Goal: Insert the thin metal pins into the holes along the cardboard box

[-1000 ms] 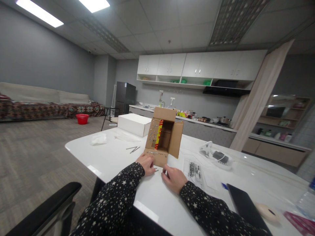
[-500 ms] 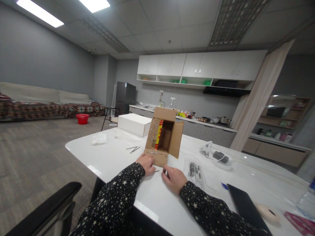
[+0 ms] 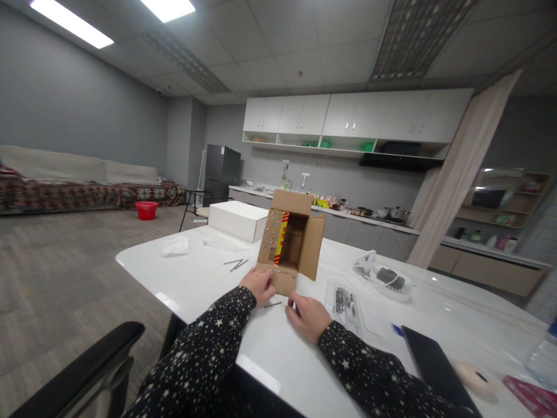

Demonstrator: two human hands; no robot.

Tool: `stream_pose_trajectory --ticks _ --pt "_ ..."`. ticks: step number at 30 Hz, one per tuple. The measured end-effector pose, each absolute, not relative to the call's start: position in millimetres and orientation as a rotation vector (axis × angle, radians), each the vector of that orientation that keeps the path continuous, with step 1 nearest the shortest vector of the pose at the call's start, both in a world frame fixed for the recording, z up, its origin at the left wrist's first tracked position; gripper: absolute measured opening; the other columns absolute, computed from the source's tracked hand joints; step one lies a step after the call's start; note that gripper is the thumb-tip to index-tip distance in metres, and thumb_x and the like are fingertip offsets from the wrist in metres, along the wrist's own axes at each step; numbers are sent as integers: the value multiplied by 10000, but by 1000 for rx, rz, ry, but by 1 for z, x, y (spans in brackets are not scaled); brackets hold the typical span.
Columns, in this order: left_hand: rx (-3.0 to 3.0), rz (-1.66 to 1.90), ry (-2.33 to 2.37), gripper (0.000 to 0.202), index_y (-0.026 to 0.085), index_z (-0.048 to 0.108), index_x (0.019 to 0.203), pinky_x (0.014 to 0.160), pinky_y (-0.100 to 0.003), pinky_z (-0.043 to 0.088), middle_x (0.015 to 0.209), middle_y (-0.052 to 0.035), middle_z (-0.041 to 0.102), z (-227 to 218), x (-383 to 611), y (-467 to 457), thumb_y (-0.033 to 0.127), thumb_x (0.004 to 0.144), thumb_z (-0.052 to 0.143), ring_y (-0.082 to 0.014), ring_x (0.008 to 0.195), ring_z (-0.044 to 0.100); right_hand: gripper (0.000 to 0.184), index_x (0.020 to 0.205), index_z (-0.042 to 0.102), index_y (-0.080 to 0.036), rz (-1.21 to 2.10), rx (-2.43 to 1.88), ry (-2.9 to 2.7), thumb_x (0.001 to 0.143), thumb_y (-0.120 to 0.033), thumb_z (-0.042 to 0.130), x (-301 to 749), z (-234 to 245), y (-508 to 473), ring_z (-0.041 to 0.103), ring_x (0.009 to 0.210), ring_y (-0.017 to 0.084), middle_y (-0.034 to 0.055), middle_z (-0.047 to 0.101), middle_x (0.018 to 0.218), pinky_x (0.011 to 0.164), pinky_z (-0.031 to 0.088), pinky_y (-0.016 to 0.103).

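An open cardboard box (image 3: pixel 288 235) with yellow-and-red tape tilts toward me, its flaps spread and its inside dark. My left hand (image 3: pixel 260 284), fingers curled and bunched, rests at the left edge of the front flap (image 3: pixel 285 284); its fingertips are too small to show what they may hold. Just beneath it lies a thin grey metal stick (image 3: pixel 272 305) on the table. My right hand (image 3: pixel 308 317) is closed on the tabletop by the flap's lower right corner, thumb against curled fingers. Whatever might be inside those fingers is hidden. Small light dots run along the flap.
Several more thin sticks (image 3: pixel 236 265) lie left of the box, near a white box (image 3: pixel 238 219) and crumpled white plastic (image 3: pixel 174 246). To the right are a clear case of small dark metal parts (image 3: pixel 345 303), a white corded device (image 3: pixel 387 278) and a black tablet (image 3: pixel 437 363).
My left hand has shifted slightly up and away from me, uncovering more of the thin stick below it. My right hand and the cardboard box stay in place.
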State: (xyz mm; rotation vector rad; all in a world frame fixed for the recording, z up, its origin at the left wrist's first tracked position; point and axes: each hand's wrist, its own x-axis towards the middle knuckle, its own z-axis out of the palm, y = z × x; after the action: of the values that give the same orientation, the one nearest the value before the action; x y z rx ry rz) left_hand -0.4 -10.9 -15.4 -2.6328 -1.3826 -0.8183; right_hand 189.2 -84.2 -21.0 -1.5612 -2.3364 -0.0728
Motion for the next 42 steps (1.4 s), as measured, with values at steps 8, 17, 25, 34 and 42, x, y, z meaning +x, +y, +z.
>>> stream_pose_trajectory --ticks 8,17,25,34,42 --pt "-2745 -881 -1323 73 182 568 752 654 -255 413 738 -8 613 -14 0 -11 190 723 501 -143 676 564 143 913 550 -216 -66 -1596 -2347 899 -290 428 189 -19 -86 553 648 123 -6 648 745 588 249 244" --pt "-2823 -625 -1373 100 187 573 682 624 -261 404 702 -7 632 -5 -1 -25 274 686 524 -155 665 574 142 911 549 -218 -49 -1603 -2342 900 -295 430 188 -17 -87 568 660 131 -5 653 746 585 250 245" --pt "-2816 -500 -1367 91 189 557 680 727 -300 418 766 -22 650 -5 -1 -27 278 661 557 -194 748 595 135 902 546 -218 -63 -1579 -2341 894 -283 428 189 -20 -85 556 648 125 -10 645 733 586 246 243" --pt "-2806 -568 -1423 87 191 552 718 721 -296 415 770 -26 645 -2 -3 -27 250 696 492 -193 778 596 147 915 553 -211 -51 -1612 -2345 902 -295 433 189 -18 -86 569 674 132 -3 649 754 595 257 241" --pt "-2824 -546 -1405 109 190 542 705 734 -301 415 791 -21 643 -5 -2 -27 296 682 557 -196 793 595 149 916 553 -216 -49 -1596 -2343 905 -297 428 189 -18 -86 565 669 131 -3 648 753 594 259 239"
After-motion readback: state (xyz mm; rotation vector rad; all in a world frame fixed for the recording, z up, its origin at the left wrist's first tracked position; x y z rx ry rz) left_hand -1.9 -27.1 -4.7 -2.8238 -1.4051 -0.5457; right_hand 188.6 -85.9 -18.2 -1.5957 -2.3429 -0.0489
